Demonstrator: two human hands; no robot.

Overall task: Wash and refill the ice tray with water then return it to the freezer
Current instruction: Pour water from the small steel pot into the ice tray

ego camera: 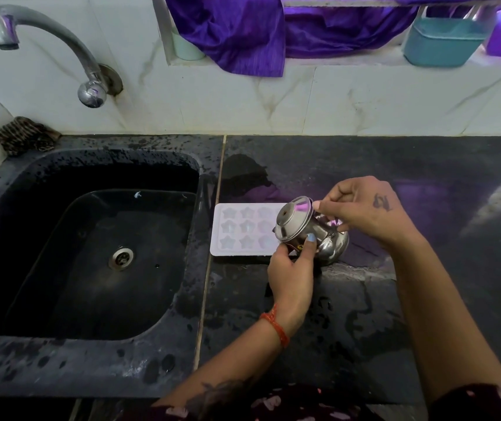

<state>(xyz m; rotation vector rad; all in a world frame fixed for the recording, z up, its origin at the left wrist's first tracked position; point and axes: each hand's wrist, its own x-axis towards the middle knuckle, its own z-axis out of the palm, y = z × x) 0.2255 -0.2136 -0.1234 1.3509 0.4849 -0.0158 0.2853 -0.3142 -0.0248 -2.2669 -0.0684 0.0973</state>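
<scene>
Ice tray (244,229): white, star cells, flat on the wet counter (364,314), just left of both hands, its right end hidden behind the pot. Pot (310,230): small, steel, tipped over the tray. Left hand (291,275): fingers closed around the pot from below. Right hand (364,208): fingers curled, gripping the pot from above. Sink (91,253): far left of the hands.

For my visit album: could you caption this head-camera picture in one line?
Both hands, left hand and right hand, tilt a small steel pot over a white star-mould ice tray beside the black sink.
</scene>
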